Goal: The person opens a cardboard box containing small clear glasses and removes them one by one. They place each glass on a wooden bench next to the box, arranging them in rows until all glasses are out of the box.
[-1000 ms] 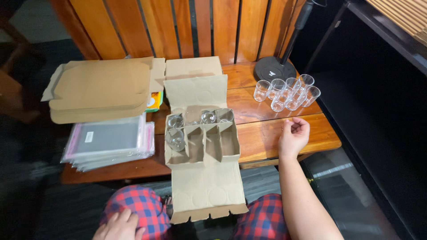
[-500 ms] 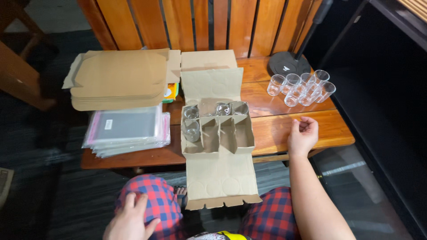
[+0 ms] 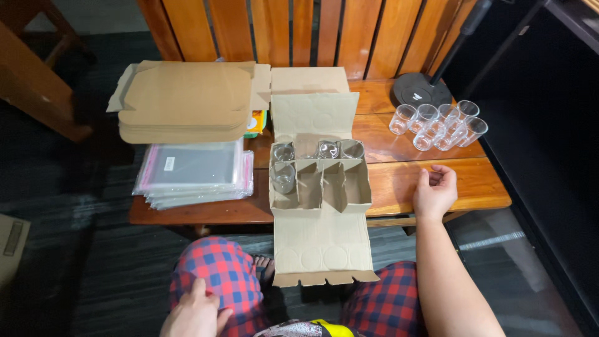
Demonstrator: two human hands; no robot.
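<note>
An open cardboard box (image 3: pixel 319 181) with divider cells lies on the wooden table (image 3: pixel 399 181), its front flap hanging over the near edge. Several clear glasses (image 3: pixel 282 176) stand in its back row and left front cell. My right hand (image 3: pixel 435 191) rests on the table just right of the box, fingers loosely curled, holding nothing. A cluster of loose clear glasses (image 3: pixel 437 125) stands beyond it at the back right. My left hand (image 3: pixel 196 312) lies on my left knee, on red and blue checked cloth, empty.
A stack of flat cardboard blanks (image 3: pixel 184 103) sits at the table's back left, above a pile of clear plastic bags (image 3: pixel 193 171). A black round stand base (image 3: pixel 422 90) with a pole is behind the loose glasses. Wooden slats back the table.
The view has shifted, so everything sits lower and further right in the picture. My right hand stays on the table right of the box; my left hand stays on my knee.
</note>
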